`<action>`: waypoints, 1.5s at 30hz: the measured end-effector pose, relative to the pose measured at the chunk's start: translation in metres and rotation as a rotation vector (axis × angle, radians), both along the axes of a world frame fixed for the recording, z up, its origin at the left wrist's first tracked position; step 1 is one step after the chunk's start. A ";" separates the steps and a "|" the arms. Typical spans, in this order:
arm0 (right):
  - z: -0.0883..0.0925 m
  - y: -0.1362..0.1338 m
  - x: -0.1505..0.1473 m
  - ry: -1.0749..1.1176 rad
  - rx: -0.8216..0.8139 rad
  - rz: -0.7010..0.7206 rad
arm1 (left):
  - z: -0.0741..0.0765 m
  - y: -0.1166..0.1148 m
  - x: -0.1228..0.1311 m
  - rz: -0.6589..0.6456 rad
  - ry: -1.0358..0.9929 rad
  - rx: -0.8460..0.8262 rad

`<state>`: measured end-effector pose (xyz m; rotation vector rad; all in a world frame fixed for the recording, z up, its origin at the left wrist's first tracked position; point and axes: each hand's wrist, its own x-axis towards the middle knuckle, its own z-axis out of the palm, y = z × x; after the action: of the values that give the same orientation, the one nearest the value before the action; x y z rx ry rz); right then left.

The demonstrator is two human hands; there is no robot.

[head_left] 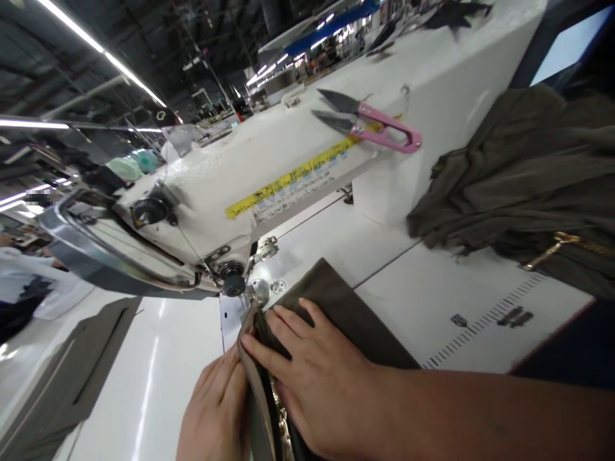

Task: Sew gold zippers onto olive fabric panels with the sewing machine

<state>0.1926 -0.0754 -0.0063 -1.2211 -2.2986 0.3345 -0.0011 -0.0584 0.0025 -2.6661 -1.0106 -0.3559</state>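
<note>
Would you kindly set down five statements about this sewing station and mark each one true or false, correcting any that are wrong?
1. The right hand rests on dark fabric with its fingers spread. True.
2. The pink-handled snips are held in the left hand. False: they lie against the upper arm of the sewing machine, while the left hand is at the edge of the dark fabric.
3. Gold-coloured metal shows between the two hands. True.
4. The bunched cloth at the right of the picture is bright red. False: it is a dark brownish olive.
5. A yellow strip runs along the machine's upper arm. True.
</note>
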 end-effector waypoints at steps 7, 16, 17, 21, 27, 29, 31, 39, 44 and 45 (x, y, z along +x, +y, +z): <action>-0.006 -0.002 0.003 -0.116 0.087 0.055 | 0.000 -0.007 0.010 0.022 0.021 -0.018; -0.017 0.005 -0.001 -0.262 0.176 0.021 | -0.003 -0.011 0.021 0.209 -0.141 -0.106; -0.017 0.008 -0.001 -0.281 0.179 0.022 | -0.002 -0.007 0.023 0.227 -0.144 -0.113; -0.017 0.023 0.001 -0.361 0.183 0.023 | -0.003 0.008 0.030 0.244 -0.130 -0.129; -0.020 0.033 0.005 -0.406 0.228 0.047 | -0.005 0.015 0.034 0.273 -0.131 -0.134; -0.023 0.033 0.005 -0.404 0.255 0.039 | -0.005 0.015 0.035 0.268 -0.147 -0.131; -0.025 0.034 0.005 -0.398 0.277 0.033 | -0.006 0.015 0.035 0.259 -0.153 -0.124; -0.024 0.036 0.006 -0.357 0.260 0.042 | -0.008 0.018 0.034 0.250 -0.119 -0.125; -0.018 0.034 0.004 -0.327 0.239 0.031 | -0.007 0.020 0.033 0.229 -0.113 -0.114; -0.017 0.034 0.003 -0.316 0.230 0.023 | -0.006 0.020 0.033 0.222 -0.108 -0.113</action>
<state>0.1960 -0.0419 -0.0233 -1.1993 -2.5314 -0.1243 0.0319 -0.0383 -0.0036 -2.6187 -1.3835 -0.4097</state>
